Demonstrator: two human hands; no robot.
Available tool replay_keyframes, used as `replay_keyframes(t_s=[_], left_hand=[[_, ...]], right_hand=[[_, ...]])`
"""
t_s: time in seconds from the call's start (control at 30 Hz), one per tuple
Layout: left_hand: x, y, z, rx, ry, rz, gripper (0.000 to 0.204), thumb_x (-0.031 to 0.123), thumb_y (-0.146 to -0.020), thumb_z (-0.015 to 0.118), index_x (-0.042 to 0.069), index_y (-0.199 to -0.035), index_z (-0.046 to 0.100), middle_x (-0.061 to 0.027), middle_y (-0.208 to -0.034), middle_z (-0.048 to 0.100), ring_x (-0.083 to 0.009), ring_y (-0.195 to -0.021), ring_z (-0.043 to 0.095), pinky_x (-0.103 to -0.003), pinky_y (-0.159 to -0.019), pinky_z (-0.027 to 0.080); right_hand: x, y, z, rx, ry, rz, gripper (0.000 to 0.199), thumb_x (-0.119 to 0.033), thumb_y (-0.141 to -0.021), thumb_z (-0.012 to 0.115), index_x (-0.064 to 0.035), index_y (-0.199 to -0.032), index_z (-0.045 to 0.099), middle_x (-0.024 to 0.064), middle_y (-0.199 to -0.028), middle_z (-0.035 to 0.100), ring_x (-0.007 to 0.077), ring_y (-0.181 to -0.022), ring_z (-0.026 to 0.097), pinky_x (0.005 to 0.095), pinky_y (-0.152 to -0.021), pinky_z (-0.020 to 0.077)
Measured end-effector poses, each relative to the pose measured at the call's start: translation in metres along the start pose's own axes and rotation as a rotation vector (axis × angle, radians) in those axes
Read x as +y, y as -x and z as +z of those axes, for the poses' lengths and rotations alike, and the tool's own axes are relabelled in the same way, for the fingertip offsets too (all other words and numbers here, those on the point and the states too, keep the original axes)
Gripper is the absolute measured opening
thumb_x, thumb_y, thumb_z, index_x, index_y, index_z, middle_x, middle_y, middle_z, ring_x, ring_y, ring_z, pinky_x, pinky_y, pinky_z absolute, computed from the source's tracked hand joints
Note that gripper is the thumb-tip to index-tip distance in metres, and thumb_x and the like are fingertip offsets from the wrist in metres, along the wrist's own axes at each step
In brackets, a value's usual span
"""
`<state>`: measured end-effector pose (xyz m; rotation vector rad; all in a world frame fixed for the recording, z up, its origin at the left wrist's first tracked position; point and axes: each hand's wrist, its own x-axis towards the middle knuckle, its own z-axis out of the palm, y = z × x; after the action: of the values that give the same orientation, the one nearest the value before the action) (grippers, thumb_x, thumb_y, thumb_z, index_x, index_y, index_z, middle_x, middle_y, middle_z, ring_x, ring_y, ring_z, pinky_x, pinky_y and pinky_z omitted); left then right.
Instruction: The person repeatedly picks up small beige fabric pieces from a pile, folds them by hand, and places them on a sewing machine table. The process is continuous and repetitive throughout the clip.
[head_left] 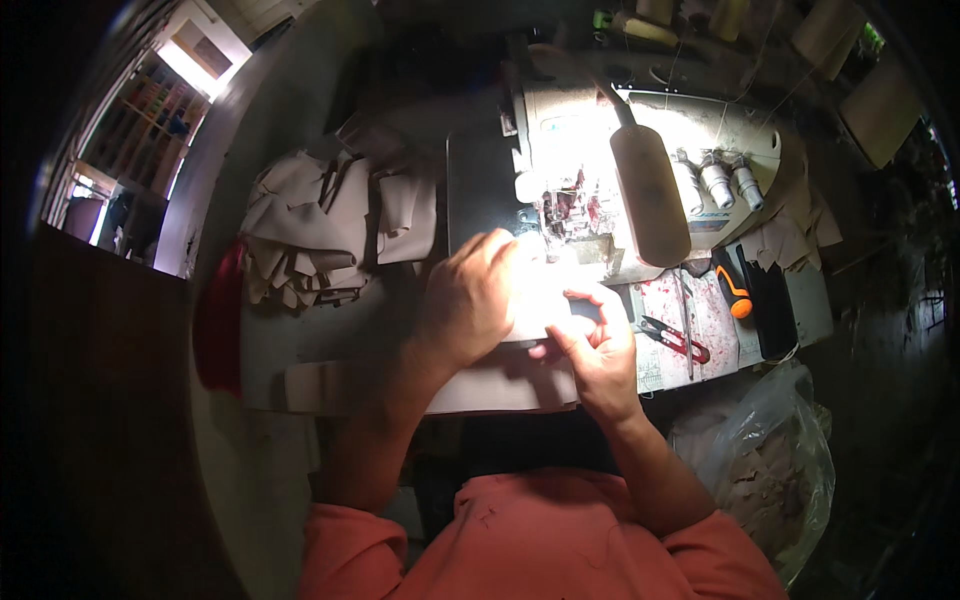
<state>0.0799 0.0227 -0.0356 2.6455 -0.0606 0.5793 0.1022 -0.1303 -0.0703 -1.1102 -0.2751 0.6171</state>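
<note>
A pale fabric piece point(537, 305), washed out by the lamp's glare, lies in front of the needle area of a sewing machine point(740, 140). My left hand point(475, 300) is bent over its left side, fingers closed on the cloth, the fingertips partly lost in the light. At the right edge, my right hand point(603, 355) pinches the cloth between thumb and fingers. The needle and presser parts are too bright to make out clearly. Along the table's front edge, under my left wrist, runs another pale fabric panel point(490, 390).
Cream fabric pieces point(310, 220) are heaped at the left. A long lamp head point(650, 195) hangs before the machine. Right of my hands lie red thread snips point(690, 347), tweezers point(686, 310) and an orange-and-black tool point(737, 290). A clear plastic bag point(800, 450) of scraps sits lower right.
</note>
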Motion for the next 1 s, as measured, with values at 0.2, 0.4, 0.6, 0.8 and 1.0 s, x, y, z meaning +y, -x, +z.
replay_keyframes(t_s=[0.2, 0.4, 0.6, 0.8, 1.0], left_hand=[[-0.009, -0.016, 0.002, 0.017, 0.025, 0.086, 0.013, -0.001, -0.067, 0.053, -0.001, -0.079, 0.053, -0.0116, -0.075, 0.051, -0.0270, -0.072, 0.052, -0.034, -0.063, 0.042], [0.005, -0.001, 0.006, 0.101, 0.012, 0.090, 0.019, -0.001, -0.067, 0.049, -0.004, -0.085, 0.052, -0.0173, -0.094, 0.054, -0.0304, -0.091, 0.052, -0.036, -0.082, 0.041], [-0.057, -0.012, 0.020, -0.144, -0.207, -0.062, 0.029, 0.015, -0.072, 0.053, 0.003, -0.099, 0.052, -0.0163, -0.089, 0.053, -0.0307, -0.080, 0.053, -0.037, -0.069, 0.044], [-0.062, -0.045, 0.001, 0.184, -0.135, 0.113, 0.021, 0.010, -0.074, 0.052, 0.003, -0.094, 0.053, -0.0134, -0.086, 0.056, -0.0277, -0.080, 0.054, -0.035, -0.074, 0.042], [0.023, 0.058, 0.001, -0.054, 0.267, -0.026, 0.014, 0.009, -0.069, 0.060, 0.003, -0.079, 0.053, -0.0100, -0.076, 0.054, -0.0258, -0.075, 0.051, -0.033, -0.068, 0.042]], right_hand=[[-0.005, -0.014, -0.004, -0.012, 0.110, -0.013, 0.020, -0.004, -0.082, 0.050, 0.0052, -0.098, 0.054, 0.0067, -0.074, 0.058, 0.0109, -0.064, 0.058, 0.0203, -0.058, 0.0463], [-0.002, -0.021, -0.003, -0.026, 0.108, -0.012, 0.020, -0.003, -0.084, 0.046, 0.0043, -0.102, 0.052, 0.0124, -0.081, 0.060, 0.0151, -0.068, 0.059, 0.0228, -0.060, 0.0472], [-0.009, 0.003, -0.033, 0.075, 0.181, 0.001, 0.017, -0.005, -0.084, 0.046, 0.0029, -0.098, 0.052, 0.0107, -0.075, 0.060, 0.0113, -0.062, 0.056, 0.0215, -0.058, 0.0455], [0.004, 0.003, -0.037, -0.105, 1.088, -0.288, 0.020, -0.012, -0.071, 0.060, -0.0005, -0.088, 0.058, 0.0126, -0.082, 0.056, 0.0270, -0.076, 0.051, 0.0330, -0.071, 0.0408], [0.007, 0.008, -0.035, -0.127, 1.069, -0.341, 0.019, -0.008, -0.066, 0.063, -0.0019, -0.082, 0.055, 0.0110, -0.084, 0.052, 0.0268, -0.080, 0.048, 0.0335, -0.073, 0.0382]])
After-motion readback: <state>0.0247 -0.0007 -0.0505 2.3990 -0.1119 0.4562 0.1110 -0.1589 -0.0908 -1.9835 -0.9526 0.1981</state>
